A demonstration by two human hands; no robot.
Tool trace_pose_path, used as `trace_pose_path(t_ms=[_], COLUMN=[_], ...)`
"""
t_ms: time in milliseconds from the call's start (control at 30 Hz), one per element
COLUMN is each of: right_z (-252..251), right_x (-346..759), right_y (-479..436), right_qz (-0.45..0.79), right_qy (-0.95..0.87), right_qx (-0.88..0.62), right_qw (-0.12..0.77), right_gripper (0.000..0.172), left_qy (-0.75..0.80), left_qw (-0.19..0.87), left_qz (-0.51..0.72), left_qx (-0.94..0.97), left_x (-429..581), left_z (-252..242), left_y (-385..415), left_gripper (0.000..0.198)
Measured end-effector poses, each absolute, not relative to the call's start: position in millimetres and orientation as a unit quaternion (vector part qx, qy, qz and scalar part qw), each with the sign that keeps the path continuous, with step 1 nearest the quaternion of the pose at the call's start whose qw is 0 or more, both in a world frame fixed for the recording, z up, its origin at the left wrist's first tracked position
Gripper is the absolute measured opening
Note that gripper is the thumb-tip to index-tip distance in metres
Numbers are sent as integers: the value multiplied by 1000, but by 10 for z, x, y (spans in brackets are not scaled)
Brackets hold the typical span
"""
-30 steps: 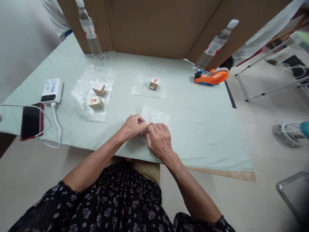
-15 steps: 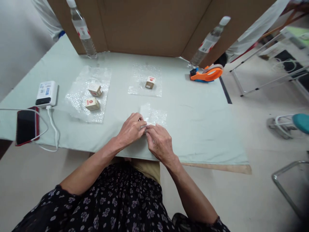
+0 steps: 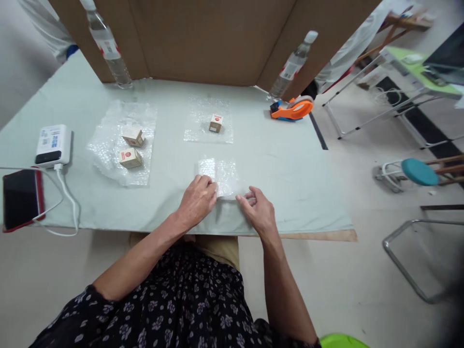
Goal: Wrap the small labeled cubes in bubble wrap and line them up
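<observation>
A small sheet of bubble wrap (image 3: 225, 175) lies on the table in front of me, its left part folded over. My left hand (image 3: 198, 199) is closed on the near left edge of this wrap, fingers curled. Whatever may be under those fingers is hidden. My right hand (image 3: 259, 210) is at the near right corner of the wrap, thumb and fingers apart, with nothing visible in it. Farther back, a small box (image 3: 215, 123) stands on another bubble wrap sheet (image 3: 191, 133). To the left, two similar boxes (image 3: 130, 158) rest on a larger bubble wrap piece (image 3: 105, 164).
An orange tape dispenser (image 3: 295, 109) sits at the back right. Two water bottles (image 3: 110, 50) stand against a cardboard panel (image 3: 203, 43). On the left are a white power bank (image 3: 54, 142), its cable and a phone (image 3: 22, 198). A teal stool (image 3: 418, 171) is off the table's right.
My right hand has moved right, away from my left hand, and its fingers have spread. More of the bubble wrap shows between them. The view has shifted to the right.
</observation>
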State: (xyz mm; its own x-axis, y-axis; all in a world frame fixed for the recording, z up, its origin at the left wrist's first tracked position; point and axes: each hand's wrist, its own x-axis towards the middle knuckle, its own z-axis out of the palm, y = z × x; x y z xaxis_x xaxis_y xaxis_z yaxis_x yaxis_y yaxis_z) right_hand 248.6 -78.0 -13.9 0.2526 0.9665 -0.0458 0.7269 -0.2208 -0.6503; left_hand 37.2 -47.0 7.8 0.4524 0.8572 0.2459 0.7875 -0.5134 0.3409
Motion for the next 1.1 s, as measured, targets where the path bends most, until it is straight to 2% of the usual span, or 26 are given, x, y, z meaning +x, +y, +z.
trace_pose_path(t_ms=[167, 267, 500, 567, 667, 733, 900, 1100], right_z=[-251, -269, -268, -244, -196, -161, -43, -1], right_x=[2347, 2301, 2239, 2235, 2232, 2202, 1988, 1825], right_y=[-561, -503, -533, -547, -561, -568, -599, -637], right_qz=[213, 254, 354, 384, 419, 404, 313, 178], right_qy=[-556, -542, -460, -447, -449, -463, -525, -652], right_qx=[-762, -748, -715, -706, -696, -695, -680, -658], right_qw=[253, 288, 389, 393, 372, 372, 406, 332], right_gripper=[59, 55, 68, 63, 42, 33, 30, 25], left_qy=[488, 483, 487, 487, 481, 476, 471, 458], left_qw=[93, 108, 104, 100, 108, 116, 125, 154], left_qz=[193, 183, 158, 158, 156, 149, 140, 150], left_qx=[846, 850, 853, 853, 856, 859, 862, 863], left_x=[364, 354, 350, 353, 359, 363, 361, 349], left_z=[67, 89, 140, 133, 126, 127, 123, 82], left_y=[-455, -438, -439, -437, -423, -410, -383, -355], left_gripper=[15, 15, 15, 15, 14, 15, 17, 21])
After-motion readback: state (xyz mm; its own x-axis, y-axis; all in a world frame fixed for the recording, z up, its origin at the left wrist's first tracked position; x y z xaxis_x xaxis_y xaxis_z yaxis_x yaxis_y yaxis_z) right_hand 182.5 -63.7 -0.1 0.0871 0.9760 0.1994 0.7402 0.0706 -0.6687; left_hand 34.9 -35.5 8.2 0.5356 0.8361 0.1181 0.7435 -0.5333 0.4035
